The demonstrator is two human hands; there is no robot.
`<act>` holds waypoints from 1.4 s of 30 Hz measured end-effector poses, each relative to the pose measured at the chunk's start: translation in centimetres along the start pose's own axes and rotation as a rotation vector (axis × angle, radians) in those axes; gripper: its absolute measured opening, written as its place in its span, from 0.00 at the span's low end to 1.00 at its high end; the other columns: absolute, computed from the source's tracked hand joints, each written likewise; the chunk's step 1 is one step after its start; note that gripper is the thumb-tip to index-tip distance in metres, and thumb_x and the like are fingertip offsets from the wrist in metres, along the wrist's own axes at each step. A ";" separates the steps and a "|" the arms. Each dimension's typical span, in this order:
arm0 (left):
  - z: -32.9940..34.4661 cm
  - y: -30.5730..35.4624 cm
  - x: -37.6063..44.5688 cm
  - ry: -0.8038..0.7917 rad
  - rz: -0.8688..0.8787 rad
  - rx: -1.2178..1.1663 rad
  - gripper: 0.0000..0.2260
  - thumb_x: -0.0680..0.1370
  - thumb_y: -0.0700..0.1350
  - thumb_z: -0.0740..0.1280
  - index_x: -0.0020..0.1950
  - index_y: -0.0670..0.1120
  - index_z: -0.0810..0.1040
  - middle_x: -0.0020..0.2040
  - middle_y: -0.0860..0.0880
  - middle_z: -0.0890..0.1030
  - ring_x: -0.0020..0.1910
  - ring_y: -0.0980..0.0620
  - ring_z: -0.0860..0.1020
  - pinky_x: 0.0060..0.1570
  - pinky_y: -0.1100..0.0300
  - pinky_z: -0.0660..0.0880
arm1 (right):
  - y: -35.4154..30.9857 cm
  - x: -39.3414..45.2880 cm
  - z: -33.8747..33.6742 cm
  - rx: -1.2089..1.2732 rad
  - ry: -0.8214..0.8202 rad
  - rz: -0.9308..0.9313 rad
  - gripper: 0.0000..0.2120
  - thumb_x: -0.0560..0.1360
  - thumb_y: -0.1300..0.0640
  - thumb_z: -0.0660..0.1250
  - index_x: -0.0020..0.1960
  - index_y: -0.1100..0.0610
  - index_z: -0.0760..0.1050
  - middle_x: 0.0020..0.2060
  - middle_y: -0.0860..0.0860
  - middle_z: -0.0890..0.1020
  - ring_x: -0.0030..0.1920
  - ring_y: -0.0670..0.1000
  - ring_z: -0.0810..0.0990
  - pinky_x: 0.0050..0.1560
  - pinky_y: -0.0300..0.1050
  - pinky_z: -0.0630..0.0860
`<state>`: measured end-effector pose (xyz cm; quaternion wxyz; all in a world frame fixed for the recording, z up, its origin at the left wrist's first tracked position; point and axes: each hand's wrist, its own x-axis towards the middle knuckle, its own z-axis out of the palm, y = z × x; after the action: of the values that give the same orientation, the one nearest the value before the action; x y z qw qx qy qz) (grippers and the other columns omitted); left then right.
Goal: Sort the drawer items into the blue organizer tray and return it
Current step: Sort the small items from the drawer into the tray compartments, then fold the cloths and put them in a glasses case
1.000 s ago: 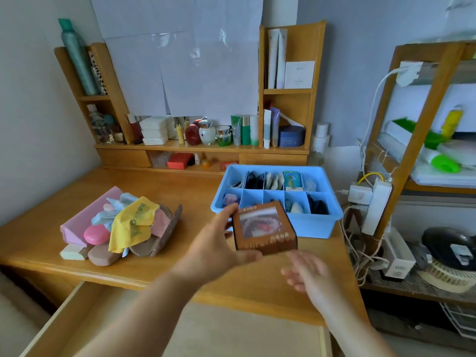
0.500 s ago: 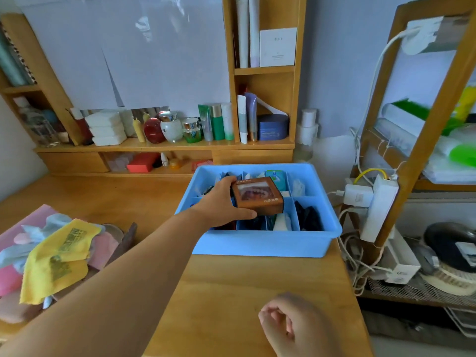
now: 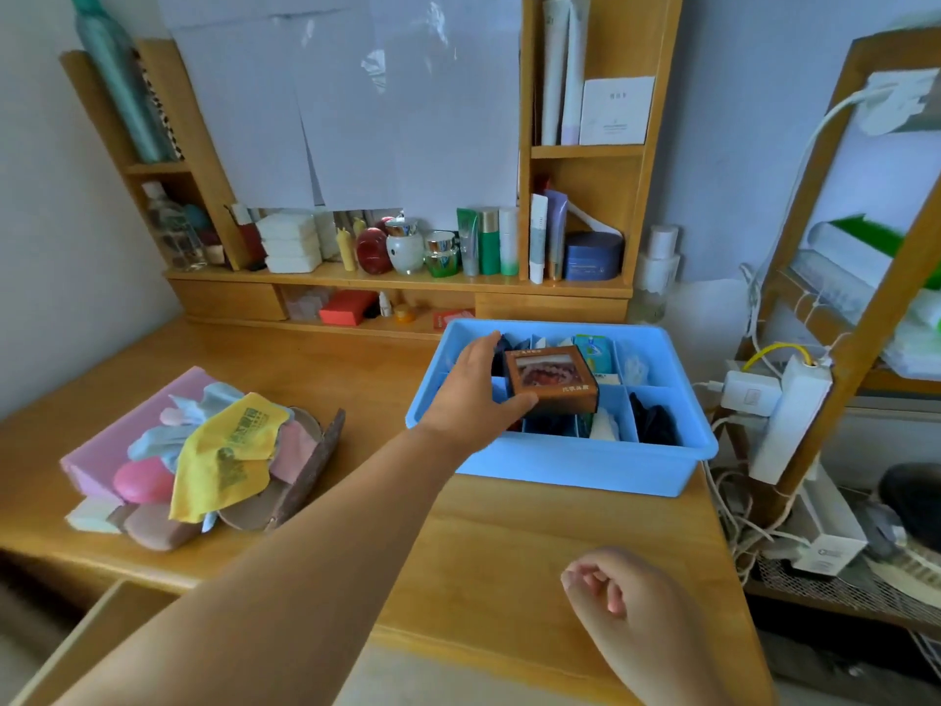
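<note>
Left hand [image 3: 471, 394] grasping small brown cardboard box [image 3: 552, 379] over blue plastic organizer tray [image 3: 570, 471], right-rear surface corner, likely seeking compartment; right hand [image 3: 618, 603] clenched, idle.

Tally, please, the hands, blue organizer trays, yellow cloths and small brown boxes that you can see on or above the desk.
hands: 2, left hand and right hand
blue organizer tray: 1
yellow cloth: 1
small brown box: 1
Total: 5
</note>
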<state>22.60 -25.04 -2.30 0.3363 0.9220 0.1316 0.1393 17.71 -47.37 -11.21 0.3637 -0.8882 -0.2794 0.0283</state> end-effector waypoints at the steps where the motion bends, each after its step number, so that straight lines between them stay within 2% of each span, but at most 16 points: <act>1: -0.5 0.0 -1.8 0.086 0.049 -0.011 0.32 0.76 0.51 0.69 0.75 0.49 0.58 0.73 0.52 0.64 0.70 0.51 0.66 0.67 0.56 0.67 | -0.2 -0.1 0.0 0.016 0.008 0.015 0.05 0.72 0.45 0.65 0.38 0.41 0.76 0.33 0.40 0.77 0.40 0.40 0.74 0.34 0.32 0.70; 4: -1.5 -1.7 -9.1 0.296 0.245 -0.008 0.16 0.77 0.46 0.67 0.64 0.48 0.73 0.59 0.53 0.75 0.56 0.57 0.75 0.55 0.59 0.74 | -0.6 -0.2 0.0 0.043 0.010 0.057 0.07 0.72 0.50 0.68 0.36 0.41 0.77 0.36 0.34 0.77 0.36 0.41 0.75 0.32 0.35 0.69; 7: -1.6 -6.0 -16.9 0.326 0.255 -0.018 0.06 0.75 0.46 0.67 0.51 0.49 0.79 0.46 0.59 0.76 0.42 0.61 0.75 0.43 0.63 0.75 | -1.0 -0.3 0.3 0.071 0.034 0.140 0.09 0.72 0.51 0.69 0.35 0.40 0.77 0.31 0.41 0.79 0.33 0.43 0.76 0.30 0.37 0.69; 10: -1.0 -11.5 -23.3 0.362 0.036 -0.088 0.08 0.73 0.40 0.70 0.45 0.53 0.78 0.37 0.60 0.76 0.31 0.63 0.73 0.35 0.71 0.71 | -2.9 -0.1 1.7 0.160 0.066 0.180 0.10 0.73 0.55 0.70 0.36 0.42 0.78 0.30 0.47 0.79 0.34 0.46 0.77 0.38 0.48 0.75; 12: -0.6 -14.6 -26.2 0.369 -0.153 -0.109 0.12 0.71 0.38 0.72 0.40 0.57 0.79 0.37 0.60 0.78 0.26 0.60 0.72 0.33 0.75 0.68 | -6.1 0.3 3.7 0.179 0.005 0.086 0.09 0.73 0.56 0.70 0.39 0.42 0.78 0.34 0.46 0.80 0.37 0.45 0.77 0.41 0.44 0.75; 15: -1.2 -17.8 -28.2 0.385 -0.301 -0.108 0.16 0.71 0.38 0.73 0.36 0.60 0.78 0.37 0.60 0.79 0.25 0.59 0.73 0.28 0.71 0.68 | -12.2 2.1 7.1 0.180 -0.108 -0.134 0.06 0.71 0.55 0.71 0.44 0.44 0.79 0.36 0.42 0.80 0.41 0.41 0.76 0.40 0.31 0.72; 19: -1.8 -20.9 -29.0 0.496 -0.442 -0.082 0.12 0.69 0.38 0.74 0.34 0.55 0.80 0.28 0.56 0.78 0.29 0.55 0.77 0.29 0.68 0.72 | -19.8 7.4 10.8 0.186 -0.170 -0.278 0.07 0.72 0.52 0.70 0.49 0.46 0.78 0.41 0.41 0.80 0.45 0.40 0.77 0.47 0.38 0.75; 21: -1.9 -22.4 -29.1 0.572 -0.500 -0.109 0.13 0.68 0.35 0.75 0.32 0.52 0.80 0.26 0.55 0.77 0.33 0.54 0.78 0.30 0.68 0.72 | -22.7 10.4 12.7 0.116 -0.193 -0.317 0.16 0.71 0.47 0.70 0.58 0.43 0.75 0.48 0.40 0.78 0.52 0.43 0.77 0.49 0.40 0.74; 24: -1.8 -23.8 -28.7 0.623 -0.521 -0.144 0.16 0.66 0.31 0.74 0.32 0.53 0.79 0.25 0.52 0.75 0.33 0.54 0.77 0.30 0.72 0.70 | -25.7 14.5 15.6 -0.120 -0.330 -0.350 0.41 0.65 0.38 0.72 0.73 0.38 0.55 0.70 0.47 0.65 0.69 0.52 0.66 0.64 0.49 0.67; 26: -1.6 -24.2 -28.5 0.649 -0.492 -0.146 0.20 0.64 0.29 0.74 0.32 0.56 0.78 0.29 0.53 0.77 0.28 0.55 0.75 0.28 0.73 0.69 | -26.6 16.5 17.4 -0.319 -0.379 -0.397 0.49 0.63 0.34 0.72 0.75 0.37 0.46 0.76 0.51 0.54 0.74 0.56 0.57 0.70 0.55 0.58; 27: -1.3 -24.4 -28.5 0.661 -0.475 -0.157 0.21 0.63 0.29 0.74 0.31 0.56 0.78 0.33 0.54 0.78 0.25 0.56 0.74 0.27 0.74 0.68 | -26.8 17.3 18.3 -0.380 -0.384 -0.417 0.49 0.63 0.34 0.71 0.75 0.38 0.46 0.76 0.51 0.54 0.74 0.56 0.57 0.70 0.56 0.57; 29: -1.0 -24.4 -28.5 0.669 -0.457 -0.193 0.21 0.63 0.28 0.74 0.38 0.56 0.78 0.34 0.56 0.78 0.23 0.55 0.72 0.26 0.73 0.67 | -26.8 18.4 19.6 -0.402 -0.366 -0.426 0.44 0.65 0.37 0.71 0.74 0.41 0.53 0.72 0.51 0.63 0.69 0.56 0.65 0.65 0.54 0.65; 31: -0.9 -24.4 -28.6 0.670 -0.423 -0.187 0.23 0.64 0.29 0.73 0.41 0.58 0.77 0.33 0.57 0.77 0.21 0.56 0.71 0.25 0.75 0.66 | -26.4 18.9 20.4 -0.373 -0.261 -0.432 0.34 0.68 0.42 0.70 0.70 0.42 0.61 0.64 0.51 0.69 0.61 0.56 0.72 0.54 0.49 0.70; 35: -1.5 -23.9 -28.4 0.686 -0.383 -0.205 0.18 0.63 0.37 0.69 0.42 0.61 0.76 0.32 0.61 0.76 0.18 0.62 0.67 0.23 0.77 0.63 | -25.8 19.4 21.0 -0.322 -0.058 -0.477 0.22 0.72 0.49 0.69 0.65 0.46 0.70 0.57 0.50 0.73 0.53 0.56 0.76 0.45 0.47 0.71; 39: -1.2 -24.0 -28.7 0.663 -0.461 -0.249 0.21 0.65 0.32 0.71 0.42 0.60 0.77 0.32 0.60 0.77 0.18 0.62 0.66 0.23 0.74 0.64 | -26.0 20.2 19.2 0.105 -0.042 -0.383 0.14 0.72 0.57 0.70 0.57 0.49 0.76 0.46 0.47 0.81 0.49 0.52 0.79 0.42 0.42 0.72; 42: -1.4 -23.9 -29.1 0.580 -0.540 -0.289 0.20 0.67 0.31 0.71 0.35 0.60 0.78 0.34 0.60 0.78 0.19 0.61 0.67 0.24 0.72 0.65 | -26.8 19.9 15.8 0.575 -0.021 -0.230 0.10 0.71 0.61 0.72 0.48 0.49 0.76 0.40 0.45 0.81 0.44 0.49 0.81 0.46 0.44 0.77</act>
<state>-8.41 -16.30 -21.88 0.4354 0.7204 0.4370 0.3170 17.74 -11.57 -2.04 0.5981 -0.7109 -0.3624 0.0741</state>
